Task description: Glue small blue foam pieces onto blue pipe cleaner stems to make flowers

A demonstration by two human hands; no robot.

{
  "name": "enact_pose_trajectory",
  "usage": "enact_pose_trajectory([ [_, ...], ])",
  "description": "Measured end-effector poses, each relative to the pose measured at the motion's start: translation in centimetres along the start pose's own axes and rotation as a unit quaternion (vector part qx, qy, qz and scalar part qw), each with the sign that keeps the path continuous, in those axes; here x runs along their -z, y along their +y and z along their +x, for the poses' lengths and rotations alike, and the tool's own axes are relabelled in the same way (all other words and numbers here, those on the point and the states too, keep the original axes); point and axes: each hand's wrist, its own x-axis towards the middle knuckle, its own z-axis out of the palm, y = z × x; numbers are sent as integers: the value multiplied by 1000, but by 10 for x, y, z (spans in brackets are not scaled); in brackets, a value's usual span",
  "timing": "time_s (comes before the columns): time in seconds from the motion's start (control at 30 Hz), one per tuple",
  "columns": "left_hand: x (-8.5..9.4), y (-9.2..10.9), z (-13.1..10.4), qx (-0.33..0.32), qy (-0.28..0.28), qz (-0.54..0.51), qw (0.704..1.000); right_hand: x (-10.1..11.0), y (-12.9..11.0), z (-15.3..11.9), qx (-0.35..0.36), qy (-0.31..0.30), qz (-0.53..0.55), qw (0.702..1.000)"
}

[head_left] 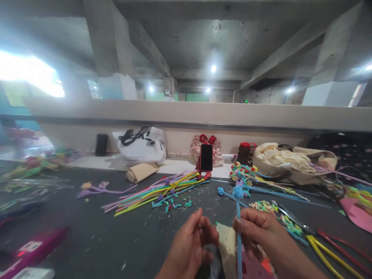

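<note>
My right hand (260,230) pinches a blue pipe-cleaner stem (238,248) between thumb and fingers. The stem stands upright and ends at the top in a fuzzy blue knot (237,191). To its left, my left hand (192,242) is held up with fingers loosely curled and apart, holding nothing. Behind the stem lies another blue pipe cleaner with a knotted tip (221,191). Below my hands, partly hidden, are a cream cloth-like piece (226,240) and something pink (252,265).
Colored pipe cleaners (139,195) lie across the dark table, with small clippings (174,205) nearby. Long-bladed scissors (293,219) lie at right. A magenta device with a red light (37,246) is at left. A phone (206,157) stands at the back near a white bag (142,147).
</note>
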Motion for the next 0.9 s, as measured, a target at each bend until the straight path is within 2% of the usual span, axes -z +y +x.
enact_pose_trajectory([
  [0.13, -2, -4, -1, -15, 30, 34, 999, 0, 3, 0, 8, -19, 1, 1000],
  [0.4, -5, -4, -7, -75, 9, 88, 993, -5, 8, 0, 7, -45, -12, 999],
  [0.53, -9, -4, -10, -98, 9, 73, 992, -8, 12, -1, 7, -57, -11, 998],
  [0.73, -9, -4, -8, -94, -14, 56, 994, -7, 18, 2, 10, -50, -37, 998],
  [0.9, 0, -5, -2, -96, -32, 127, 987, -6, 18, 5, 20, -63, -51, 997],
])
